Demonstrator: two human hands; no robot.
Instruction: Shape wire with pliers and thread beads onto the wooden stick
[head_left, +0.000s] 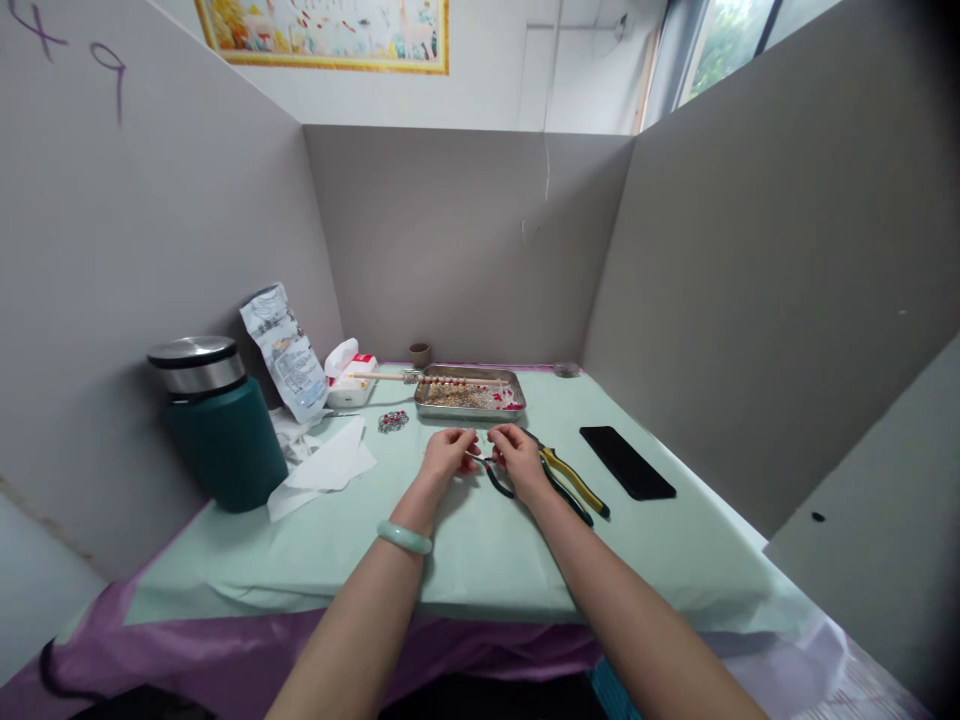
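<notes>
My left hand [448, 452], with a pale green bangle [405, 537] on its wrist, is closed in a pinch over the middle of the table. Close beside it, my right hand [517, 458] is pinched too. Whatever lies between the fingertips is too small to make out. A black curved tool handle [500, 482] shows under and between the hands; I cannot tell whether either hand touches it. Yellow-and-black pliers [576, 482] lie right by my right hand, partly covered by it. Beyond the hands stands a metal tray [471, 412] with gold and red beads.
A wooden stick [390, 377] with red beads rests across the tray. A beaded piece [393, 421] lies left of it. Further left are white paper [330, 465], a tissue pack [352, 385], a pouch [285, 350] and a green flask [221, 440]. A black phone [627, 462] lies right.
</notes>
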